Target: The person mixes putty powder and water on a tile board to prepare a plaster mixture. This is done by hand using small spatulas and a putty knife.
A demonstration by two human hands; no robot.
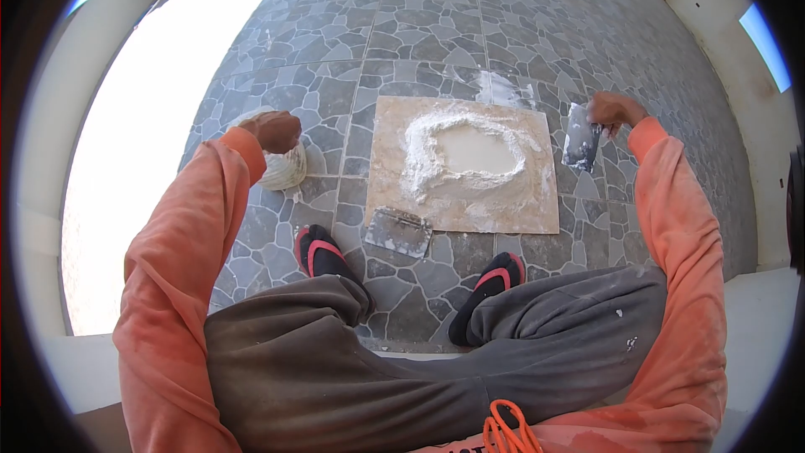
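Observation:
My left hand (pixel 277 131) is closed in a fist over a pale, round tub (pixel 286 169), overlapping its upper part; I cannot tell what the fingers hold. On the right, my right hand (pixel 616 110) grips a putty knife (pixel 580 139), its wide, powder-smeared blade pointing down towards the tiles. Between the hands lies a tan square board (pixel 537 211). A ring of white powder (pixel 423 164) is heaped on it around a pool of milky liquid (pixel 478 153). A second flat metal scraper (pixel 399 231), coated with dried residue, rests at the board's near left corner.
Grey stone-patterned tiles (pixel 419 38) cover the floor. White smears (pixel 506 91) mark it beyond the board. My feet, in dark socks and red-strapped sandals (pixel 323 253), stand close to the board's near edge. A pale wall (pixel 729 59) rises on the right.

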